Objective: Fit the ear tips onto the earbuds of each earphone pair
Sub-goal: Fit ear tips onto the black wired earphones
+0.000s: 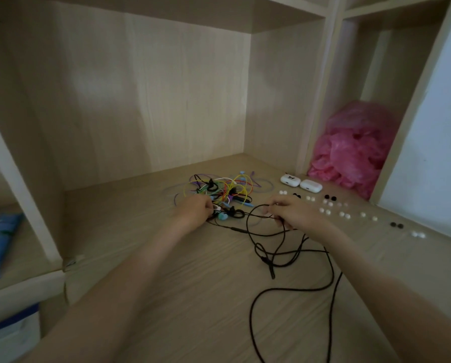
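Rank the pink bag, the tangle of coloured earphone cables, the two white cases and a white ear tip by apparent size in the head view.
1. pink bag
2. tangle of coloured earphone cables
3. marked white case and plain white case: alike, tied
4. white ear tip

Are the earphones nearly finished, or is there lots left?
Barely started. Nothing looks fitted: the ear tips lie loose in pairs on the desk. The right hand holds a black earphone cable; the left hand is at the tangle of coloured earphones. All pairs remain.
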The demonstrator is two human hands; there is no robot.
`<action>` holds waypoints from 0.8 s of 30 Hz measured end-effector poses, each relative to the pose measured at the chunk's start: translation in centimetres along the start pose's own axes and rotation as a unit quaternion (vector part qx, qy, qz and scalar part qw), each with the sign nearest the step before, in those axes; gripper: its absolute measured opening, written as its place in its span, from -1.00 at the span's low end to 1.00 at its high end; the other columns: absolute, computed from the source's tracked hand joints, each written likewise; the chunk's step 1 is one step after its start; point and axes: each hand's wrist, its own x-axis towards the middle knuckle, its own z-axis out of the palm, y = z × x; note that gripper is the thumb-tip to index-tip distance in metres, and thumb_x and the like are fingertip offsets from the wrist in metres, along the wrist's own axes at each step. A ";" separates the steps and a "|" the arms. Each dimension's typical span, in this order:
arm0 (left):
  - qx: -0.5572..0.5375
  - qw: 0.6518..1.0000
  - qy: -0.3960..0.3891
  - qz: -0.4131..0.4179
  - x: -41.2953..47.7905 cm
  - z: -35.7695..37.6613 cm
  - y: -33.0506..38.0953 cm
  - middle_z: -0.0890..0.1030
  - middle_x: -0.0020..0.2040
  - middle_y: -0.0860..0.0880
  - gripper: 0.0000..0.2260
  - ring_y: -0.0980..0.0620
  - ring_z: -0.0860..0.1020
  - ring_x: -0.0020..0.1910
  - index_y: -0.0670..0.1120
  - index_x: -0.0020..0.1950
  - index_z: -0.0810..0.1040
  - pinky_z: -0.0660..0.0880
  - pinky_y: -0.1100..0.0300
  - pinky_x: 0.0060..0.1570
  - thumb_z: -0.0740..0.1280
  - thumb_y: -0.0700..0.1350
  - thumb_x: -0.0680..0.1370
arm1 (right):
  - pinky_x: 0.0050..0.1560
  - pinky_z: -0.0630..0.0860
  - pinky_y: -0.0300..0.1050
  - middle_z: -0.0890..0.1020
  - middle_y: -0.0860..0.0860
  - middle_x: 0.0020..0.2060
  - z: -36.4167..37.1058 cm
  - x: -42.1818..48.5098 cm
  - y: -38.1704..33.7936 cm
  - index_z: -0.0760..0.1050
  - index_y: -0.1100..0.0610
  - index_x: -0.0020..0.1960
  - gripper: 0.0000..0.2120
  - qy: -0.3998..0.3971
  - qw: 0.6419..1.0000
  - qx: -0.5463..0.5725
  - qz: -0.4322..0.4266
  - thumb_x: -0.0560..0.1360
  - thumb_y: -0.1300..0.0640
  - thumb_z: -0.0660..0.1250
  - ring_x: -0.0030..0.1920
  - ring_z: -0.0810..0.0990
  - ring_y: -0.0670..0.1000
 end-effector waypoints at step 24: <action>0.047 0.994 -0.072 0.075 -0.9 1.3 3.7 0.43 0.28 -0.07 -0.66 -0.08 0.41 0.27 0.00 0.26 0.51 0.38 0.02 0.24 0.18 -0.27 0.55 | -0.16 0.55 -0.14 0.62 -0.08 -0.16 -1.8 0.3 3.1 0.47 -0.05 0.22 -0.66 0.168 0.969 -0.133 -0.118 0.47 0.19 0.27 -0.22 0.62 -0.03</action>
